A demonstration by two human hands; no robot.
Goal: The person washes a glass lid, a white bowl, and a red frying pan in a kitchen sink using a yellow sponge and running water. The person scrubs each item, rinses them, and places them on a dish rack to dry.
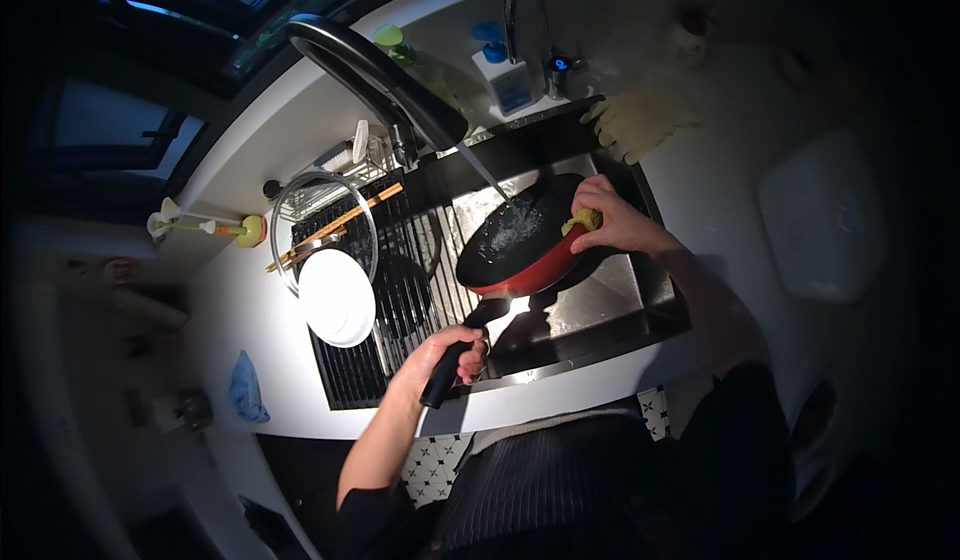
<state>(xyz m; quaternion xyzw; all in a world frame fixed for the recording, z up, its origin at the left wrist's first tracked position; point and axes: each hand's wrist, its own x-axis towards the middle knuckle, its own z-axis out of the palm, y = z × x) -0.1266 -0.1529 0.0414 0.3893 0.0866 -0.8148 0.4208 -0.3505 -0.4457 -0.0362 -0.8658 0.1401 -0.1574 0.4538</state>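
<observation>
Over the metal sink (607, 290) I see a frying pan (536, 275) with a red outside and a dark inside, tilted. My left hand (454, 354) is wrapped around its black handle (442, 380). At the pan's right rim, my right hand (611, 215) grips a yellow sponge (585, 220) against the edge. Water runs from the black faucet (420, 102) into the pan and splashes on its inner surface. The fingertips of the right hand partly hide the sponge.
Left of the pan, a black roll-up drying rack (349, 380) bears a white plate (337, 297), a glass lid (371, 219) and wooden chopsticks (330, 230). Soap bottles (504, 80) and a slim chrome tap (512, 12) stand behind. Rubber gloves (637, 121) lie at the right corner, a blue cloth (246, 387) at left.
</observation>
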